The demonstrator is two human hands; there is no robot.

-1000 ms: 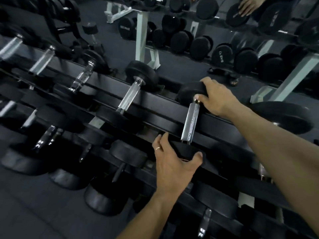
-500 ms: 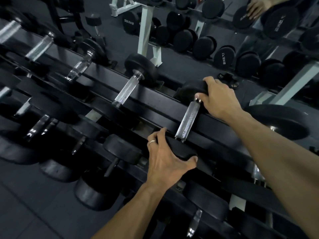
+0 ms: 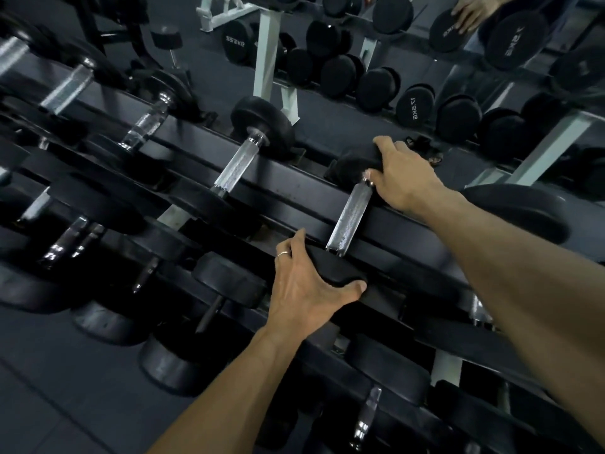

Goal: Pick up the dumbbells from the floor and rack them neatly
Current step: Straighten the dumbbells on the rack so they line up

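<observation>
Black rubber dumbbell (image 3: 349,213) sits across the top rails of the rack (image 3: 294,186), both hands on it. Left hand (image 3: 302,290) wraps the near head at 6 o'clock, thumb hooked round; right hand (image 3: 404,178) clamps the far head at 1 o'clock

Single head-worn view, close, angled steeply down over the rack (image 3: 294,185)

Two hands (image 3: 307,290), many racked dumbbells (image 3: 350,214).
</observation>
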